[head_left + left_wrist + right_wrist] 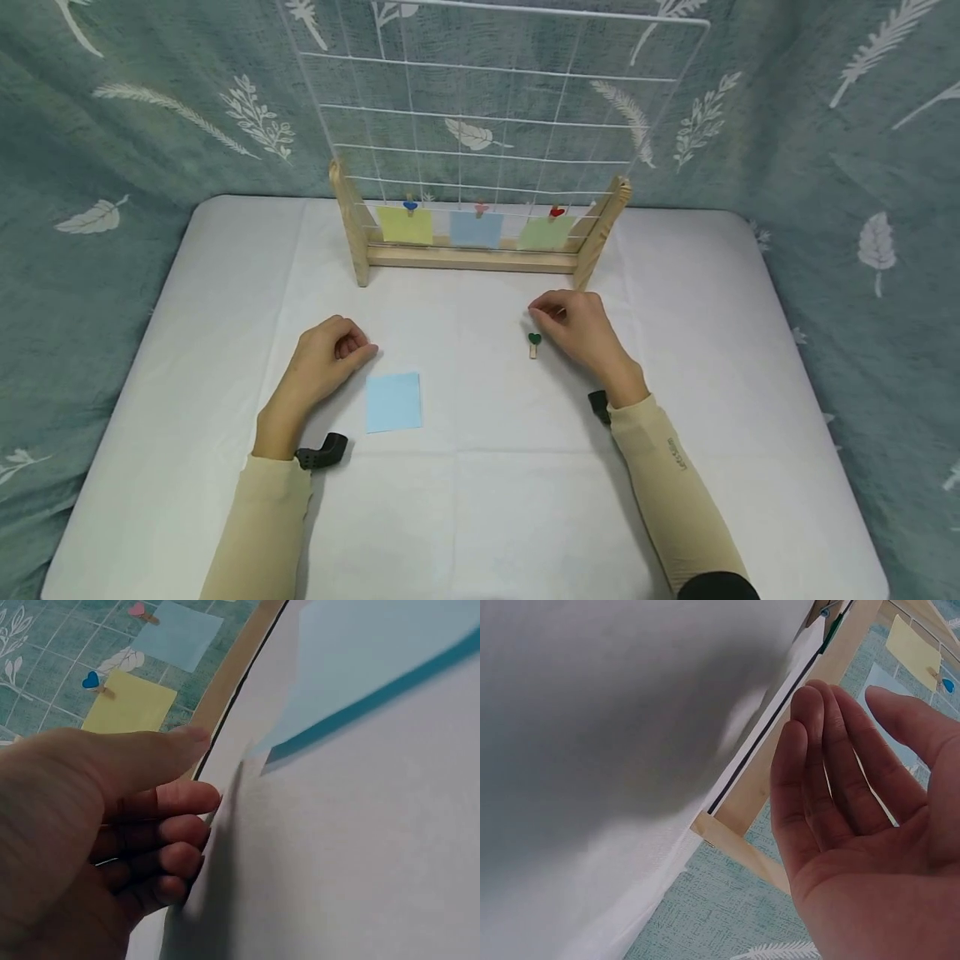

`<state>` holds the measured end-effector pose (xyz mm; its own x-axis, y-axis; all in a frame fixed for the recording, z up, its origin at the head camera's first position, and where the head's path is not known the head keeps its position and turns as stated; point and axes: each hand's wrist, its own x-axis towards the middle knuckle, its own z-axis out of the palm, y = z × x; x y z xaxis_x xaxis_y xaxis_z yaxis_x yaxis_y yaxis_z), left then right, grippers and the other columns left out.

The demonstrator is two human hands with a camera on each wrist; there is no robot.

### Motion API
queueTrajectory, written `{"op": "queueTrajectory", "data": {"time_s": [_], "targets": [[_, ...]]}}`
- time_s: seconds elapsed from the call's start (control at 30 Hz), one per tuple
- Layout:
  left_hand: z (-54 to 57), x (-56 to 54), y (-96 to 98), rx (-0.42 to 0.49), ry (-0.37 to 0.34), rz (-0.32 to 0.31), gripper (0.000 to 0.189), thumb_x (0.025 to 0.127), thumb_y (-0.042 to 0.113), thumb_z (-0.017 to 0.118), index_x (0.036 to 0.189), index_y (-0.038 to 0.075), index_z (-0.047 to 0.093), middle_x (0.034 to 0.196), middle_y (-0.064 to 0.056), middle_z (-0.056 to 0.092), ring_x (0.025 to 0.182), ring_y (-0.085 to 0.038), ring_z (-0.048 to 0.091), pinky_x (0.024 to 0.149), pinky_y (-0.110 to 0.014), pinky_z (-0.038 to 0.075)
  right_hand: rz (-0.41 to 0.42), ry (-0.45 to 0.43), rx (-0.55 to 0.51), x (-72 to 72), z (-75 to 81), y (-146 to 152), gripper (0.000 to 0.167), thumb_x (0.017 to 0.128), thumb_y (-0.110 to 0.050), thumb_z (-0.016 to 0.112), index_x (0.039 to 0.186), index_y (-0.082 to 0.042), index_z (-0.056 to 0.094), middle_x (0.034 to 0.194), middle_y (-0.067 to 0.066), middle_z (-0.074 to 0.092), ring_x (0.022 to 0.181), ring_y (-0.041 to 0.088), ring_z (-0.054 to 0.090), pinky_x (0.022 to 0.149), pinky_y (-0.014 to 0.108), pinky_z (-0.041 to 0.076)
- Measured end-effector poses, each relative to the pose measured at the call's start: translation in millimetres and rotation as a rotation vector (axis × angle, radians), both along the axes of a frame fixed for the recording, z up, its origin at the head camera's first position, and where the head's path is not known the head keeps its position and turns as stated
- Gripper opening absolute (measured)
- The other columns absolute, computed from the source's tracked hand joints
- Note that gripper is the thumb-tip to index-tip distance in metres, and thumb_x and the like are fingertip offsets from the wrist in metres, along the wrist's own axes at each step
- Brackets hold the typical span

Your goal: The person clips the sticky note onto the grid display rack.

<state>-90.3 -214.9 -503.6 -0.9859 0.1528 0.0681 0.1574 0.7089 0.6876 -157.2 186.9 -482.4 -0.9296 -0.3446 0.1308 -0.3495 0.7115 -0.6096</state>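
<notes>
On the white table a light blue sticky note (393, 402) lies flat, its edge curling up in the left wrist view. My left hand (324, 358) is just left of it, fingers loosely curled with nothing between them. Farther right lies a small wooden clothespin with a green heart (534, 345). Beside and slightly beyond this pin hovers my right hand (577, 327). In the right wrist view its fingers (836, 757) are gently bent and the palm holds nothing. Part of the clothespin (823, 613) shows at the top of that view.
A white wire grid (480, 121) stands in a wooden base (472, 258) at the table's back. Clipped along its lower part are a yellow note (405, 227), a blue note (476, 231) and a green note (545, 234). A patterned green curtain (810, 167) surrounds the table.
</notes>
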Motion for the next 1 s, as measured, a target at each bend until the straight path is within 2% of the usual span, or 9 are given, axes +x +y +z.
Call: {"op": "queueTrajectory", "data": {"time_s": [0.1,0.27,0.47,0.73,0.87,1.0], "targets": [[3.0,3.0,-0.3,-0.020,-0.038,-0.021,0.024,0.088,0.024,0.087,0.090,0.010,0.068,0.083,-0.006,0.059,0.077,-0.020,0.053,0.069,-0.030,0.042,0.007,0.007,-0.007,-0.6,-0.9,0,0.012,0.100,-0.014,0.074,0.103,-0.005,0.081,0.098,0.010,0.080,0.084,0.022,0.074,0.079,0.040,0.060],[5.1,5.8,-0.4,-0.043,-0.097,-0.102,0.044,0.074,0.037,0.097,0.096,0.014,0.066,0.087,-0.004,0.058,0.081,-0.018,0.052,0.073,-0.030,0.041,0.005,0.024,-0.011,-1.1,-1.0,1,0.012,0.100,-0.014,0.073,0.103,-0.005,0.081,0.098,0.010,0.080,0.084,0.023,0.074,0.079,0.041,0.060],[4.5,6.5,0.3,-0.095,-0.073,-0.191,0.053,0.063,0.035,0.103,0.094,0.016,0.064,0.090,-0.002,0.055,0.082,-0.016,0.048,0.075,-0.030,0.038,0.004,0.020,-0.017,-1.3,-1.8,2,0.013,0.101,-0.014,0.072,0.104,-0.005,0.081,0.099,0.011,0.080,0.084,0.023,0.075,0.079,0.041,0.061],[5.6,7.9,3.2,-0.106,-0.103,-0.191,0.042,0.067,0.027,0.101,0.087,0.016,0.066,0.089,0.000,0.055,0.082,-0.017,0.049,0.077,-0.031,0.038,0.003,0.032,-0.009,-1.6,-0.9,1,0.013,0.101,-0.016,0.072,0.102,-0.005,0.081,0.097,0.010,0.080,0.082,0.022,0.073,0.078,0.039,0.060],[12.0,11.5,6.3,-0.140,-0.142,-0.171,0.039,0.070,0.025,0.099,0.087,0.014,0.065,0.091,-0.001,0.056,0.083,-0.017,0.050,0.077,-0.032,0.040,0.002,0.030,-0.010,-1.7,-1.3,1,0.014,0.101,-0.016,0.072,0.102,-0.005,0.081,0.097,0.010,0.080,0.082,0.022,0.073,0.078,0.040,0.060],[21.7,16.2,12.4,-0.198,-0.157,-0.171,0.044,0.069,0.023,0.100,0.093,0.012,0.064,0.096,-0.004,0.057,0.088,-0.020,0.053,0.079,-0.036,0.045,-0.004,0.026,-0.002,-0.9,-1.3,3,0.014,0.101,-0.016,0.072,0.102,-0.006,0.081,0.097,0.009,0.080,0.083,0.022,0.073,0.079,0.039,0.060]]}}
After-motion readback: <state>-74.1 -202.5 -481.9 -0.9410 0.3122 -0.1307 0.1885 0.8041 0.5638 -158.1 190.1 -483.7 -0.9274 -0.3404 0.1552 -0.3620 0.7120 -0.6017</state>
